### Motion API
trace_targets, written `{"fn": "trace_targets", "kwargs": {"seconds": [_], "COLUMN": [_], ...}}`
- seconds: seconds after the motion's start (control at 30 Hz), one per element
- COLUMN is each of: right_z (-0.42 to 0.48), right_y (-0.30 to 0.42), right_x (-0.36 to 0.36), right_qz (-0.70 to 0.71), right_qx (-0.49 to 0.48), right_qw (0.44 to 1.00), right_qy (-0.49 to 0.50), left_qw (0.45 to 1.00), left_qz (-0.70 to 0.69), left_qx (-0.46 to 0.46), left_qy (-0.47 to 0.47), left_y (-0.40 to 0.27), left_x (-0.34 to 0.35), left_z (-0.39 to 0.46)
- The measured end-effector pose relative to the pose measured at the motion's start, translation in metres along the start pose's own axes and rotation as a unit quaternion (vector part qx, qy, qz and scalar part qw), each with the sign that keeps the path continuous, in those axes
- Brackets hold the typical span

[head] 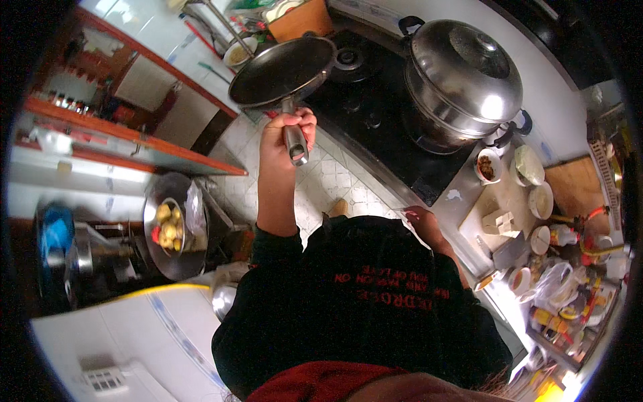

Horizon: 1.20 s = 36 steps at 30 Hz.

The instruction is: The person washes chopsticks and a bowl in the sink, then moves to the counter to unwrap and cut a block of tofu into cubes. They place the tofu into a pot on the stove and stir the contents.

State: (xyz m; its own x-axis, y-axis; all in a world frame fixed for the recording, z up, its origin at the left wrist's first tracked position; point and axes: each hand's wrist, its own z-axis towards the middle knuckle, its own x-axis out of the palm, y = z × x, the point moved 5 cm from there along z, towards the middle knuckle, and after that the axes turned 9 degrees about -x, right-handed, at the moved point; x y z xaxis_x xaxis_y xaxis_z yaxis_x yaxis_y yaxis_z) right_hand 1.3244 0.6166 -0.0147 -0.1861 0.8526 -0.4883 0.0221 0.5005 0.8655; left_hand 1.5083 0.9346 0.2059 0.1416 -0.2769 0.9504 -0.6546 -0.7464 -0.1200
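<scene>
My left hand is wrapped around the metal handle of a frying pan. The pan has a dark inside and is held out in front of me, beside the black gas hob. No food shows inside the pan. My right hand hangs low by the front edge of the hob and counter, its fingers partly hidden. Whether it grips or only touches that edge is unclear. On the hob's right part stands a large stainless steel steamer pot with a domed lid.
Right of the hob, a cutting board bears white tofu-like blocks and a cleaver. Several bowls, one a bowl of brown food, stand around it. On the left, a large basin holds yellow pieces of food.
</scene>
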Motion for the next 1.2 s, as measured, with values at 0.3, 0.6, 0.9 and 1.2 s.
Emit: {"fn": "trace_targets", "kwargs": {"seconds": [0.3,0.6,0.9,1.2], "right_z": [-0.021,-0.114,-0.156,-0.158], "right_y": [-0.008,-0.060,-0.095,-0.105], "right_x": [0.050,0.102,0.114,0.132], "right_qz": [-0.055,0.170,0.145,0.250], "right_qx": [0.131,0.341,0.398,0.417], "right_qw": [0.984,0.898,0.883,0.841], "right_qy": [-0.104,-0.220,-0.204,-0.237], "left_qw": [0.975,0.964,0.954,0.951], "left_qz": [0.176,0.195,0.233,0.250], "left_qx": [-0.126,-0.164,-0.176,-0.176], "left_qy": [0.040,0.074,0.069,0.050], "left_y": [-0.069,-0.085,-0.087,-0.085], "left_x": [-0.041,-0.080,-0.096,-0.106], "left_z": [0.120,0.177,0.174,0.173]}}
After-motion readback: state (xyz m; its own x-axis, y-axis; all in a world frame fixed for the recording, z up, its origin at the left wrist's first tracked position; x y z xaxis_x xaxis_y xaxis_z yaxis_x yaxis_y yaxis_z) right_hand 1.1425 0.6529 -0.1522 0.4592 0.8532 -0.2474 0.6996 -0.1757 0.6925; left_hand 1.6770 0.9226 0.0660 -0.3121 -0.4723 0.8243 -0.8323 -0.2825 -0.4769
